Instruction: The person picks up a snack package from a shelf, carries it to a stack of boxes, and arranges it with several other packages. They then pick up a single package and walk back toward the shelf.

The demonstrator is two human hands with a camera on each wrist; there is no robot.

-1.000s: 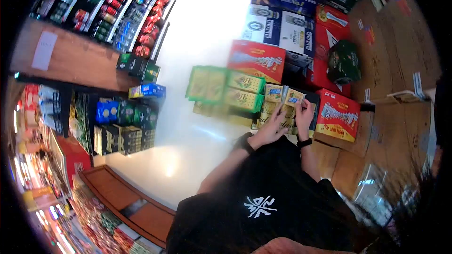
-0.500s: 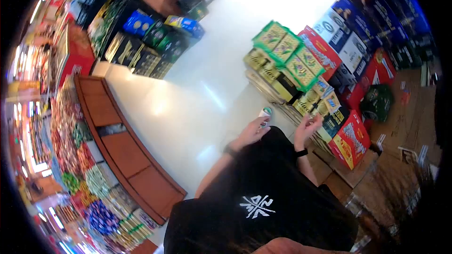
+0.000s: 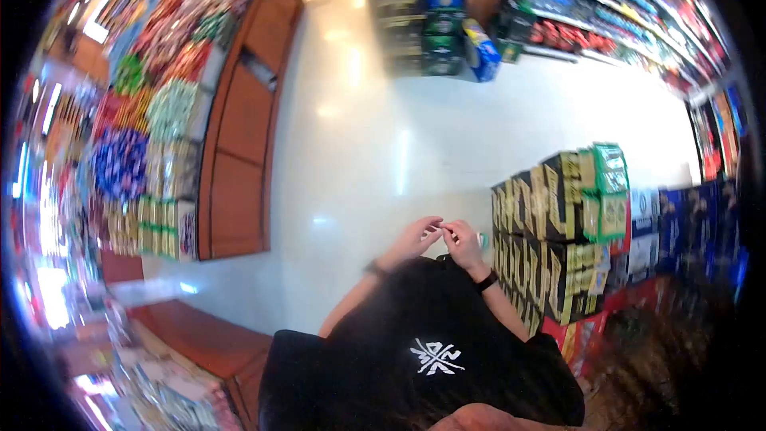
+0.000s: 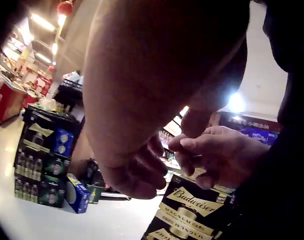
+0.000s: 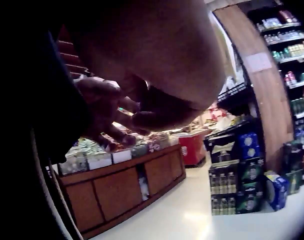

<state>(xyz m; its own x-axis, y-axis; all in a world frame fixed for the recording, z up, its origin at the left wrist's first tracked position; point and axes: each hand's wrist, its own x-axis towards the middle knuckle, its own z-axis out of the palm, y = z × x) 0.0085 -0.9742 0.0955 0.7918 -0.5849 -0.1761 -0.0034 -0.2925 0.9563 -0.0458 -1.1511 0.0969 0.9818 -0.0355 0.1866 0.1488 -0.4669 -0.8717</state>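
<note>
My left hand (image 3: pixel 415 241) and right hand (image 3: pixel 464 243) meet in front of the black shirt, fingertips close together. The left fingers are loosely bent, and no object shows in them. In the left wrist view the right hand (image 4: pixel 224 152) has its thumb near bent fingers, with nothing visible between them. Part of the left hand (image 5: pixel 104 107) shows dark in the right wrist view. Just right of my hands stands a stack of black-and-gold Budweiser boxes (image 3: pixel 523 211), topped at its far side by green-wrapped packs (image 3: pixel 610 207). A small white-and-green item (image 3: pixel 483 239) is beside the stack.
A brown wooden counter (image 3: pixel 243 144) heaped with packaged goods runs along the left. Ahead are stacked drink cases (image 3: pixel 439 24), a blue box (image 3: pixel 481 52) and bottle shelves (image 3: pixel 606 8). Pale glossy floor (image 3: pixel 375 152) lies between. Blue cases (image 3: pixel 690 219) stand at right.
Both hands have left the small yellow packs on the boxes and come together before the body. The head view has turned left, bringing the counter nearer; the packs stay on the stack.
</note>
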